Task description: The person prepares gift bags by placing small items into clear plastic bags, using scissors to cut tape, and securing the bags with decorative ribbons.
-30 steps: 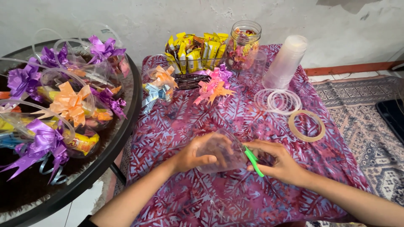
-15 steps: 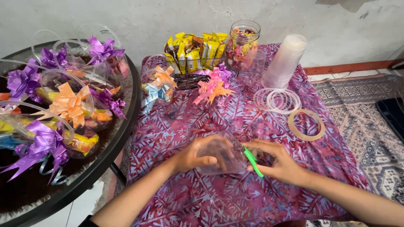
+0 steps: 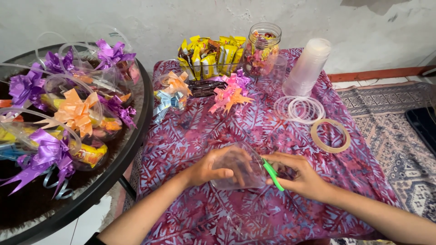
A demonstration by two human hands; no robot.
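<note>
Gift cups topped with purple and orange ribbon bows point(image 3: 75, 111) crowd the round glass table point(image 3: 131, 149), well to the left of the person's fingers. Left hand point(image 3: 213, 167): fingers curled around a clear plastic cup point(image 3: 238, 169) lying on its side, thumb pressed along its lower wall. Right hand point(image 3: 302, 177): fingers closed around green-handled scissors point(image 3: 272, 174), whose handle touches the cup's right edge; the blades cannot be made out. Cup and both hands rest low over the purple batik tablecloth point(image 3: 254, 122). Beyond the fingertips lie loose ribbon bows point(image 3: 229, 93), yellow snack packets point(image 3: 211, 56) and a glass jar of sweets point(image 3: 261, 50). Farther right of the fingers stand a stack of clear cups point(image 3: 306, 66), clear plastic rings point(image 3: 299, 109) and a roll of tape point(image 3: 330, 135).
</note>
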